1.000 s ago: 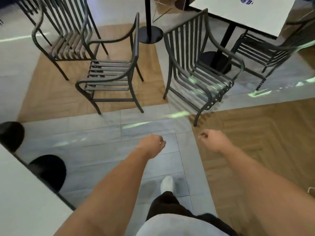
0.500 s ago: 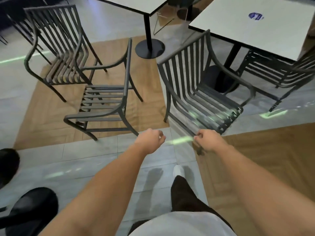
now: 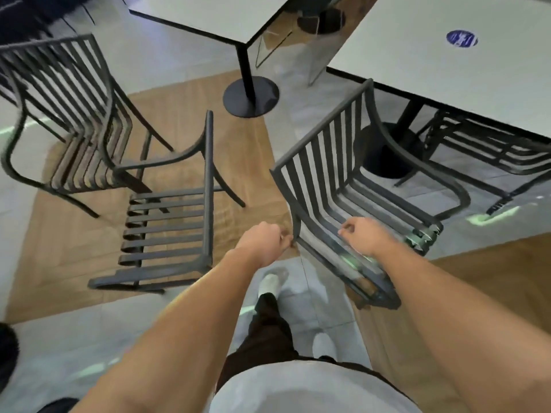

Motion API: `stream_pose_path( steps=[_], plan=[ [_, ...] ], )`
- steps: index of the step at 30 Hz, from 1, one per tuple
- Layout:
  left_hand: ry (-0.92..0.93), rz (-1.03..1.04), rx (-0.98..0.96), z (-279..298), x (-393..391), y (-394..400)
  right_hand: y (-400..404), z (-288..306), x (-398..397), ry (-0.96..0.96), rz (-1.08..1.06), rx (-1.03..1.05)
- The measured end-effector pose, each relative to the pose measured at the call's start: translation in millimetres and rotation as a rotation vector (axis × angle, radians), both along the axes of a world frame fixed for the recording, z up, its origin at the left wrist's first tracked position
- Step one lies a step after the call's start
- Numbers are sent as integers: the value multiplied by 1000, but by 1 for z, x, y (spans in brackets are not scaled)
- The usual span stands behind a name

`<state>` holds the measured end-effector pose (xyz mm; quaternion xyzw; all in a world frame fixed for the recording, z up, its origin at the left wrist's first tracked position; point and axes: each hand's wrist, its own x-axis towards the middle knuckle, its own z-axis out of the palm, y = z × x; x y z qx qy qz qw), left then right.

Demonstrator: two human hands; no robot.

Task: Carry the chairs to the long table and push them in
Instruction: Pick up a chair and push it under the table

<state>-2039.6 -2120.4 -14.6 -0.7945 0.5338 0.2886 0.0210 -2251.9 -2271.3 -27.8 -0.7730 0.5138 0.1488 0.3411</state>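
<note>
We are only starting: our left hand (image 3: 262,244) curls its fingers on the nearest chair (image 3: 351,186); right hand (image 3: 362,235) hovers loosely curled, empty.

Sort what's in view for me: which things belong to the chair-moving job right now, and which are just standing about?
Part of the job:
- nearest slatted chair, beside the right table
- left hand, closed at the chair's back corner
- right hand, over its near armrest
- two loose chairs on the left

Just standing about:
- right table with a blue sticker
- far pedestal table
- chair tucked under the right table
</note>
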Motion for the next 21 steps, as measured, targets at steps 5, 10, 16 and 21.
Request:
stream_pose_path(
  steps=[5, 10, 16, 21],
  plan=[
    [19, -197, 9, -1, 64, -77, -41, 3, 44, 2, -162, -26],
    [-17, -354, 15, 6, 107, -141, -72, 9, 79, 2, -309, -19],
    [-8, -423, -3, 8, 131, -202, -100, 10, 97, 16, -367, -21],
    [-2, -448, -49, 6, 133, -247, -130, 6, 100, 22, -363, 0]
  ],
)
